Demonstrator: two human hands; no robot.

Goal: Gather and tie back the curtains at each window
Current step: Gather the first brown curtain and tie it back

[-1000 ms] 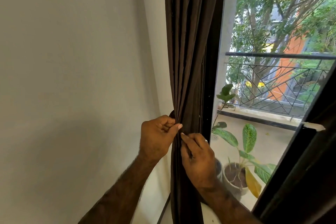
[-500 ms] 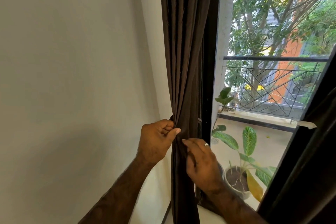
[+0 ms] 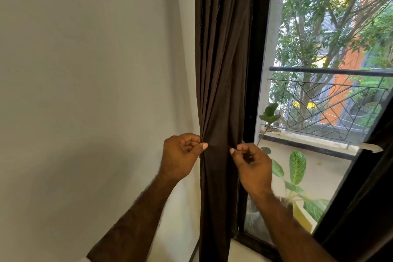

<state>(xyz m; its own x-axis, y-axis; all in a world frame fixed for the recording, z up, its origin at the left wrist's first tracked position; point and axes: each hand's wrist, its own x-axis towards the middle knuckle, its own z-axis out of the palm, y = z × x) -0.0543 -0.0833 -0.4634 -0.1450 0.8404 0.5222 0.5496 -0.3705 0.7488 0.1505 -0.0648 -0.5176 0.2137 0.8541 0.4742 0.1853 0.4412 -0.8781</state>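
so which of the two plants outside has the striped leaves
The nearer plant, low behind the right hand, has broad pale-veined striped leaves. The smaller plant up by the railing has plain dark green leaves.

Your right hand (image 3: 252, 166) is pulling away from your left hand (image 3: 181, 155), sliding off the front of the gathered dark brown fabric curtain (image 3: 221, 91) to its window-side edge, so the two hands are now pinching opposite sides of the bunch.
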